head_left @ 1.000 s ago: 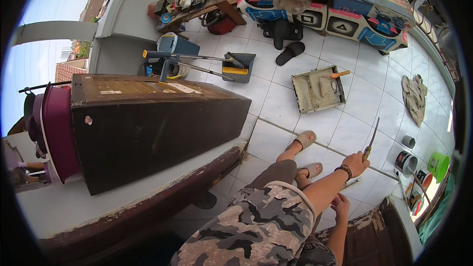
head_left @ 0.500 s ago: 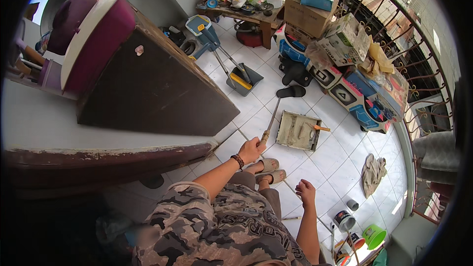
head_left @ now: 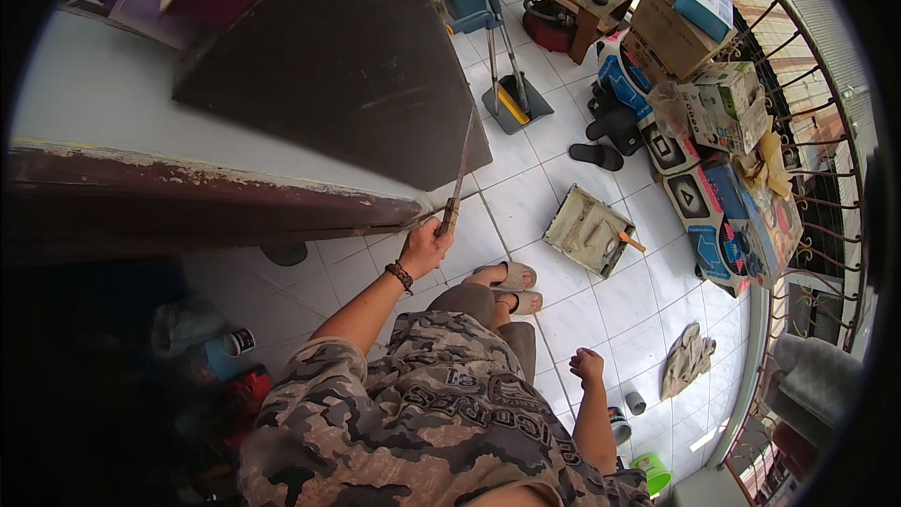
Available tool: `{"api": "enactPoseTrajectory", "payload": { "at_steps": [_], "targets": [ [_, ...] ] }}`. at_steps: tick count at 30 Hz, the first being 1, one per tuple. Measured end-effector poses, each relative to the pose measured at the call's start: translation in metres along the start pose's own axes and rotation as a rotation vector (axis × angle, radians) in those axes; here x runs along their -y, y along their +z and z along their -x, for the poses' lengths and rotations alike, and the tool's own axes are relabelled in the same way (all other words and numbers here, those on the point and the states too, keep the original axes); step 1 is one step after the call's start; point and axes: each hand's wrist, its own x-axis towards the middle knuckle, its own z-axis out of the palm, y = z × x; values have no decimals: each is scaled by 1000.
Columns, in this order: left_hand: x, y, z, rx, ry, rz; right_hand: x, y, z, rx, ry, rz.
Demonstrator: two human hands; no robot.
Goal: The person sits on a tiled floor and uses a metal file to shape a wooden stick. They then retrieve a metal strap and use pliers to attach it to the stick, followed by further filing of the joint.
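Note:
My left hand [head_left: 425,248] is closed around the wooden handle of a long, thin metal-bladed tool [head_left: 452,211]. The narrow blade points up and away, in front of the lower corner of a dark brown panel [head_left: 347,66]. Just left of that hand ends a maroon wall edge [head_left: 225,169] with peeling paint. Lower and to the right, my right hand [head_left: 588,365] hangs with curled fingers, and nothing shows in it. A paint tray [head_left: 577,230] smeared with paint lies on the tiles ahead, with an orange-handled tool [head_left: 631,241] resting on its right side.
A long-handled dustpan [head_left: 518,105] stands beyond the panel. Black slippers [head_left: 597,157] and stacked boxes [head_left: 680,33] line the railing side. A crumpled cloth [head_left: 688,361], a grey cup [head_left: 635,403] and a green bucket [head_left: 651,473] sit at right. Several items lie in shadow at left.
My left hand has moved left with the tool, toward the maroon edge. The view has turned left, so the paint tray and boxes appear farther right. My right hand stays low and curled.

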Motion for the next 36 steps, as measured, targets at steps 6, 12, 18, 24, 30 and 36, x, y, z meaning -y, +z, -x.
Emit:
{"api": "enactPoseTrajectory", "payload": {
  "at_steps": [6, 12, 18, 24, 30, 36],
  "targets": [
    [121, 43, -53, -22, -442, -231, -7, 45, 24, 46, -152, -142],
    [280, 69, -176, 68, -308, -634, -133, 101, 4, 49, 186, -102],
    [398, 117, -307, 216, -178, -854, -247, 164, -88, -12, 327, 81],
    [434, 112, -376, 131, -111, -1148, -181, 255, -153, -5, 212, -80],
    [337, 177, -283, 399, 294, -565, -51, 308, -148, -102, -114, -482],
    [175, 231, -58, 743, 368, -29, 73, 256, -29, 217, -61, -1144]
  ]
}}
